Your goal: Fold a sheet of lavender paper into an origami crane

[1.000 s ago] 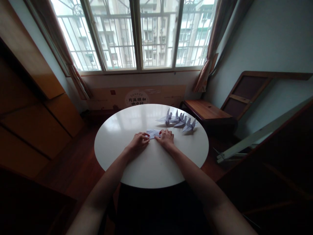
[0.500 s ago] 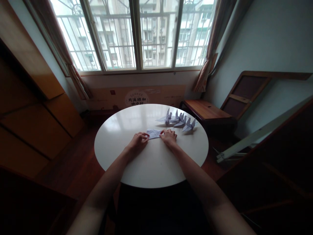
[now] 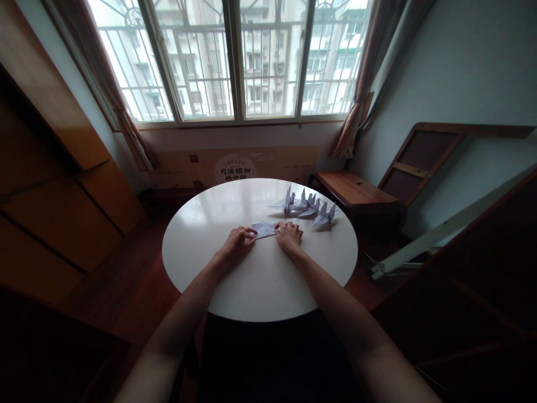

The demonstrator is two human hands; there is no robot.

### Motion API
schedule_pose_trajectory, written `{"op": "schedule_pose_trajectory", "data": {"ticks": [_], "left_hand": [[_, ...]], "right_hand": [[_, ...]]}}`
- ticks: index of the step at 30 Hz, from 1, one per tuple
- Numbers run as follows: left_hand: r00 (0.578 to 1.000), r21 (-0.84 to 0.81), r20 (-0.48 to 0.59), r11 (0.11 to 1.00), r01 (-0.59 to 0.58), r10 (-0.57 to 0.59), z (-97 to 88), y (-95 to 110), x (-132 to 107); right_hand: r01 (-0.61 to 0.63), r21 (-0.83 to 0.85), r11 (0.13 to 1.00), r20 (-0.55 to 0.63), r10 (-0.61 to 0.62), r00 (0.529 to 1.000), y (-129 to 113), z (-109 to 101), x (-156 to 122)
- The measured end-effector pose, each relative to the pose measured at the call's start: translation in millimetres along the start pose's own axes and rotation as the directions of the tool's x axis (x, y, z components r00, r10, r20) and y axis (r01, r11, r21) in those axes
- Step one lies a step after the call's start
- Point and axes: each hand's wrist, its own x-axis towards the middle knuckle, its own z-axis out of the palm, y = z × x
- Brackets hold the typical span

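Note:
A folded sheet of pale lavender paper (image 3: 264,229) lies flat near the middle of the round white table (image 3: 264,285). My left hand (image 3: 241,242) pinches its left edge between thumb and fingertips. At the opposite end, my right hand (image 3: 289,235) has its fingers closed on the right edge, hiding that corner. Several folded paper cranes (image 3: 309,206) of the same colour stand close together beyond my right hand, wings and necks pointing up.
Past the table's right rim is a low wooden bench (image 3: 356,189), with a framed wooden panel (image 3: 423,157) leaning behind it. A wide printed box (image 3: 176,167) sits under the barred window (image 3: 235,61). Wooden cabinets (image 3: 100,190) line the left.
My right hand has shifted very slightly at the paper's right edge. My left hand, the paper and the cranes look the same.

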Motion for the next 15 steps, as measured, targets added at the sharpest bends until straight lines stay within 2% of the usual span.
{"op": "schedule_pose_trajectory", "data": {"ticks": [5, 9, 11, 15], "left_hand": [[1.000, -0.016, -0.019, 1.000, -0.007, 0.007, 3.0, -5, -1], [0.998, -0.039, -0.040, 0.998, -0.045, 0.043, 4.4, -9, -1], [0.996, -0.057, -0.076, 0.997, -0.060, 0.056, 4.7, -9, -2], [0.989, -0.062, -0.145, 0.997, -0.050, 0.041, 5.8, -12, -3]], "right_hand": [[0.002, 0.038, 0.999, -0.016, -0.001, 1.000, 3, 3, 1], [0.030, 0.132, 0.991, -0.059, -0.023, 0.998, 8, 4, 5], [0.138, 0.206, 0.969, -0.121, -0.115, 0.986, 10, 3, 8], [0.394, 0.281, 0.875, -0.218, -0.341, 0.914, 10, 3, 10]]}}
